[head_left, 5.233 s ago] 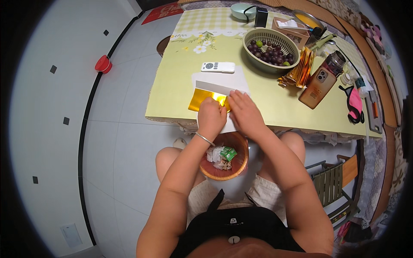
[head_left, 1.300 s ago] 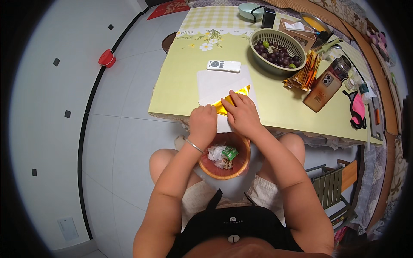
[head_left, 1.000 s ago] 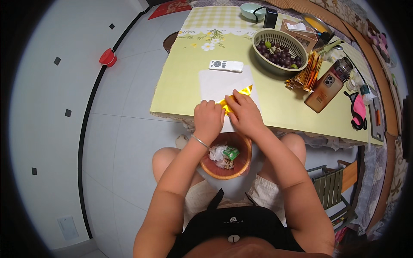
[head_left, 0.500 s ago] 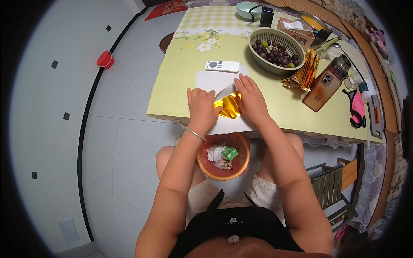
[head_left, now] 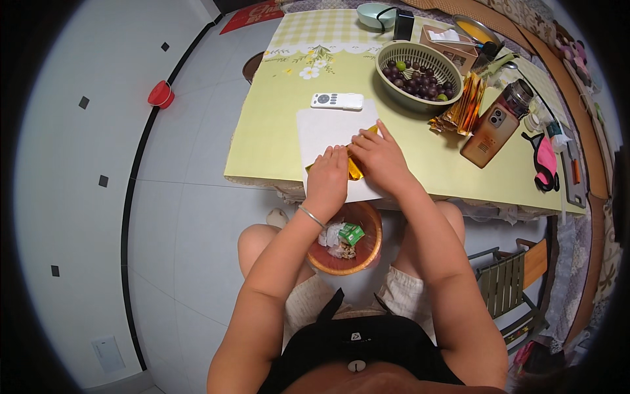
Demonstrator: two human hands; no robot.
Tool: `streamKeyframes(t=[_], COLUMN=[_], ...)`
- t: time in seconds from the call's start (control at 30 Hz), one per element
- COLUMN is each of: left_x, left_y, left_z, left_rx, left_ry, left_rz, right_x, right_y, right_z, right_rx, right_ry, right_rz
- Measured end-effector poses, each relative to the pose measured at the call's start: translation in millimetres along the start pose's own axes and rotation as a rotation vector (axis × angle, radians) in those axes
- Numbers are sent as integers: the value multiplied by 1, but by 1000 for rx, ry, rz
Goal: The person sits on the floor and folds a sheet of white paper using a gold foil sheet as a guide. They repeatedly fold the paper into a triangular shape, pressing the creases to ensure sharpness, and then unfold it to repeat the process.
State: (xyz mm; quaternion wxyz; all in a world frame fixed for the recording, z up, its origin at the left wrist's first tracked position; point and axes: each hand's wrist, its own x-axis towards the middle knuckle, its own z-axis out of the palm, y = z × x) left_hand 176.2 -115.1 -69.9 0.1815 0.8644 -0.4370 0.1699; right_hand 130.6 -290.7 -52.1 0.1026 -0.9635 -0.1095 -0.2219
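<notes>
A folded sheet of gold foil paper [head_left: 355, 171] lies on a white board [head_left: 317, 127] at the table's near edge. My left hand [head_left: 327, 176] rests over its left part, fingers straight and side by side, thumb hidden. Over the right part lies my right hand [head_left: 380, 157], with its fingers stretched out flat on the paper. A gold corner shows past the fingertips of the right hand, and another sticks out left of the left hand. Much of the sheet is hidden under both hands. Beyond the board's far edge sits a white remote control [head_left: 336, 101].
A colander [head_left: 420, 102] of grapes stands behind to the right. Beside it are a stack of folded gold papers [head_left: 462, 108], a phone [head_left: 489, 136] leaning on a bottle [head_left: 516, 97], and a pink-and-black eye mask [head_left: 544, 161]. A waste bin [head_left: 346, 268] stands between my knees.
The foil sheet has been folded over into a narrower, slanted shape. My left hand has moved right, closer to the right hand, which has shifted slightly nearer to me.
</notes>
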Motion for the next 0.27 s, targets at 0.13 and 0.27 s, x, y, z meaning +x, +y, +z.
streamKeyframes(t=[0.13, 0.27], left_x=[-8, -10], left_y=[4, 12], left_z=[-3, -8], left_rx=[-30, -28], left_ry=[-62, -113], left_rz=[-10, -20], right_x=[-4, -4], right_y=[14, 15], right_z=[1, 5], right_rx=[-96, -8], right_ry=[22, -17], right_rz=[112, 0])
